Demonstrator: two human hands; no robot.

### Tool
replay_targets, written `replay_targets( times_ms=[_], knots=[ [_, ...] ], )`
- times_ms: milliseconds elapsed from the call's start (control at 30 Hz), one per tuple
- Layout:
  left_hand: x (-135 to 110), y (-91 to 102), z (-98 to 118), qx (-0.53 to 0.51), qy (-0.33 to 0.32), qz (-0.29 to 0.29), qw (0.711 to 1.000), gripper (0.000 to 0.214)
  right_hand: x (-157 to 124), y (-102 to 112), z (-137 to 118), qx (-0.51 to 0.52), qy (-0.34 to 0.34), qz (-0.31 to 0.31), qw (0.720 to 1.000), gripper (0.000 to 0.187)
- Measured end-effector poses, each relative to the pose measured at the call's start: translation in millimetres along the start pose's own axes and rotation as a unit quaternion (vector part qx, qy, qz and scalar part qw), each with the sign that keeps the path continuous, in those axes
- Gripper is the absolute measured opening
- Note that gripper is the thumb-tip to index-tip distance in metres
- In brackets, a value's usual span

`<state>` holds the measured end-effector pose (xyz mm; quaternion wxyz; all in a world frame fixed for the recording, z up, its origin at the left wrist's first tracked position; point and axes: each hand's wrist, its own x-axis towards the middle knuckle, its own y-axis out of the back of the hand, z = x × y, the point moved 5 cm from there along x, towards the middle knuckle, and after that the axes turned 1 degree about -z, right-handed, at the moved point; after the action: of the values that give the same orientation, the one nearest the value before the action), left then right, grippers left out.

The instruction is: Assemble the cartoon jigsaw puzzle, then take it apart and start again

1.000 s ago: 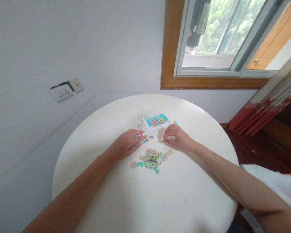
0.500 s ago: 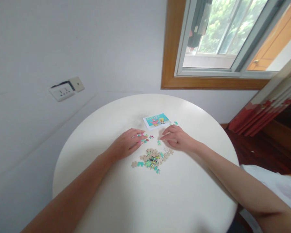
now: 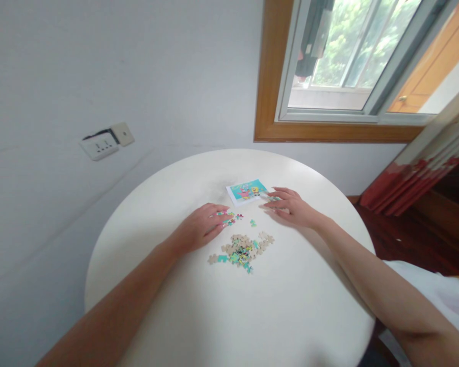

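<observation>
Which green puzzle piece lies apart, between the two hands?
The green piece just beyond the mixed pile, right of the pieces at the left hand: it touches no other, while the pile's green pieces lie among others.

Round white surface (image 3: 214,321) near pale wall (image 3: 176,66). On wall, left: white socket plate (image 3: 100,146), smaller beige plate (image 3: 123,133) just beside. Upper right: window with grey sash (image 3: 409,51) inside wooden frame (image 3: 270,76); dark garment (image 3: 311,46) hanging beyond glass, green foliage (image 3: 340,48) behind. Orange door (image 3: 434,56) through right pane. Far right: curtain (image 3: 409,171), cream above, red below; dark reddish floor (image 3: 382,232).
</observation>
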<state>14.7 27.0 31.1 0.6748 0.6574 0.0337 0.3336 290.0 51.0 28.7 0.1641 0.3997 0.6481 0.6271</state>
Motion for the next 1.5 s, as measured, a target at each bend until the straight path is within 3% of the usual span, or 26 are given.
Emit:
replay_targets(
  times_ms=[133, 233, 567, 833, 967, 1100, 1200, 1333, 1500],
  knots=[
    [0.2, 1.1, 0.2, -0.001, 0.009, 0.003, 1.000, 0.032, 3.4, -9.1, -39.2, 0.020, 0.084, -0.028, 0.996, 0.039],
    [0.5, 1.2, 0.6, 0.005, 0.013, -0.003, 1.000, 0.033, 3.1, -12.8, -50.2, 0.000, 0.102, -0.053, 0.993, 0.037],
    [0.9, 0.6, 1.5, 0.003, 0.000, 0.000, 1.000, 0.032, -1.4, -19.6, 12.2, -0.045, -0.053, -0.028, 0.997, 0.040],
    [0.4, -0.3, 0.7, 0.005, -0.003, -0.004, 1.000, 0.033, 1.8, -14.5, 19.1, 0.020, -0.050, 0.023, 0.998, 0.031],
    [0.4, -0.5, 0.8, 0.005, 0.002, -0.006, 1.000, 0.032, 4.0, -4.5, 8.6, 0.105, 0.010, 0.052, 0.993, 0.025],
    [0.4, -0.5, 1.0, -0.003, 0.003, -0.001, 1.000, 0.032, 0.2, 4.8, -18.0, 0.183, 0.076, -0.036, 0.980, 0.014],
    [0.7, -0.9, 0.5, -0.008, 0.008, 0.000, 1.000, 0.032, -4.6, 8.0, -31.8, 0.172, 0.067, -0.095, 0.978, 0.016],
    [0.7, -1.7, 0.0, -0.008, 0.012, -0.006, 1.000, 0.032, -5.7, 9.0, -38.4, 0.123, 0.030, -0.112, 0.986, 0.017],
    [0.5, -1.3, -0.2, -0.010, 0.009, -0.002, 1.000, 0.032, -2.9, 7.7, -43.4, 0.140, 0.029, -0.138, 0.980, 0.010]
  ],
)
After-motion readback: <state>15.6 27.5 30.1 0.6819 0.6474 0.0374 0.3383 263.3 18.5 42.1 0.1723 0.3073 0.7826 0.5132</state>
